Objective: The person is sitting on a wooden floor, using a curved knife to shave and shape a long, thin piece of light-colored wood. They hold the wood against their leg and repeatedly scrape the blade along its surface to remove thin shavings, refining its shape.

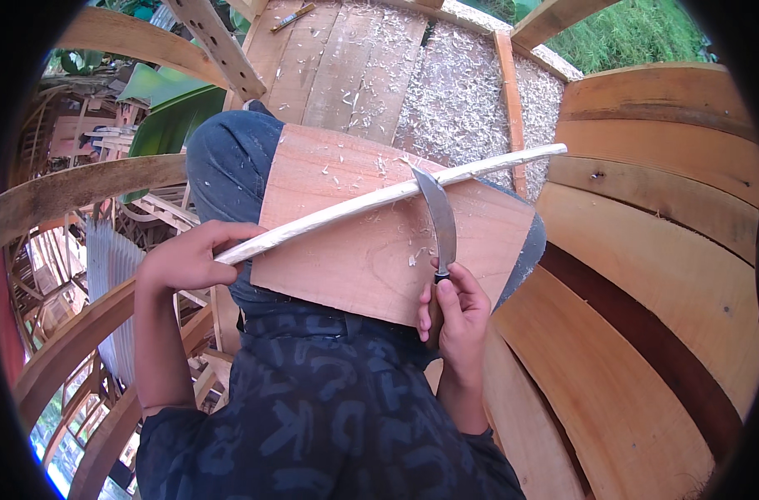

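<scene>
A pale, peeled wooden stick [338,210] lies slantwise over a flat wooden board [338,267] on my lap. My left hand [198,257] grips the stick's near left end, and its far end reaches out past the board's right side. In my right hand [456,315] is a knife [443,221] with a curved blade, the fingers wrapped round its dark handle. The blade points away from me, and its tip crosses the stick right of the middle. A few shavings [414,257] are scattered on the board.
Wood shavings [454,83] cover much of the plank floor [338,75] ahead. A small slim object [293,17] lies there at the far left. Plank walling [646,192] rises close on my right. Open wooden rails [88,187] and a large green leaf [175,117] are on the left.
</scene>
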{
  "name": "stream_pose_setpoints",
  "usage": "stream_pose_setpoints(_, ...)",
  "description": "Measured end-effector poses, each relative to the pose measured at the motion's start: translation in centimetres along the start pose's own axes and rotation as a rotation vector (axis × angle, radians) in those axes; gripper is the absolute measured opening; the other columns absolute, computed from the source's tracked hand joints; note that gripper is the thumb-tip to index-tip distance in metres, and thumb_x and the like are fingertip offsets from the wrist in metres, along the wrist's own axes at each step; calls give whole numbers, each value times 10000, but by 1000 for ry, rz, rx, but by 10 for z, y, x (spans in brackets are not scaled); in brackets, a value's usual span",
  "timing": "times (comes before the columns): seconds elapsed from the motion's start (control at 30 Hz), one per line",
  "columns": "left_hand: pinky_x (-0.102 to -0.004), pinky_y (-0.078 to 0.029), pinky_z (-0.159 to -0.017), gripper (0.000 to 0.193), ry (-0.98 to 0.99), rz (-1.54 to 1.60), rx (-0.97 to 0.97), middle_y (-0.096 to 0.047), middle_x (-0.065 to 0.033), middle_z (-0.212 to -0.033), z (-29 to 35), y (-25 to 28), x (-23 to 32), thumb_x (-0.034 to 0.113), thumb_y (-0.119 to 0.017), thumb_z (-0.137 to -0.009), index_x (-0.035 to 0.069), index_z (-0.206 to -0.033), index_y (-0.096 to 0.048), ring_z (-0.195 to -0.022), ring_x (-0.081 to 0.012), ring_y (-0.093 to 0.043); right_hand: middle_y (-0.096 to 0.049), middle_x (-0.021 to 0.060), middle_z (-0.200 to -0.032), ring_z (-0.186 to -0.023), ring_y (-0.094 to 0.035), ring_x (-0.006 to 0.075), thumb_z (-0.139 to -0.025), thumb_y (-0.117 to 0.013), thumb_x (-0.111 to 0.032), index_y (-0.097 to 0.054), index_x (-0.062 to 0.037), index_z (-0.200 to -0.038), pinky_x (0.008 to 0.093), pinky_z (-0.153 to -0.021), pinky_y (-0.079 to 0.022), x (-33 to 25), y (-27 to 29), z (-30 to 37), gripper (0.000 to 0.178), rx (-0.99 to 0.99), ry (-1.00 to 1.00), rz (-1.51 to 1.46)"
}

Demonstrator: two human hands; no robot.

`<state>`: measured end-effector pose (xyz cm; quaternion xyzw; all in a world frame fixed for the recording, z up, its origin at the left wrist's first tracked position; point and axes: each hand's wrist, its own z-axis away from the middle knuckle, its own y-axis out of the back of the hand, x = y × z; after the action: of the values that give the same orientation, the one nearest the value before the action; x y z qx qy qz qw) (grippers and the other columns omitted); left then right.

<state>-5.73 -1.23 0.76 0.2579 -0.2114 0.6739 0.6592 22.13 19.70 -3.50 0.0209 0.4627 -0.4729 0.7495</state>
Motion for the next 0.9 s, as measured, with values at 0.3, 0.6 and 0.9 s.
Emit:
stream_pose_setpoints(0.3,-236,-426,-651,604,34,39,-42,-583,-17,-835,-1,4,-3,27,-566,-646,27,-1250,-560,-729,-87,-496,-570,73,-802,-529,-513,76,-985,-501,-102,-494,38,-1268,213,-414,-425,0,-8,6,315,-38,-50,57)
stream_pose_setpoints(0.6,-241,-429,-659,573,59,73,-46,-575,6,-846,-2,5,13,13,-555,-654,19,-1227,-567,-734,-80,-488,-569,82,-799,-496,-514,113,-999,-473,-128,-515,21,-1243,229,-384,-432,9,-13,6,289,-89,-70,84)
stream_pose_setpoints(0.9,-232,-414,-655,589,86,120,-57,-554,9,-847,1,3,9,-4,-545,-652,20,-1241,-565,-744,-74,-464,-555,74,-794,-511,-518,94,-1001,-481,-149,-508,37,-1245,229,-393,-447,-7,-7,-1,308,-160,-124,92)
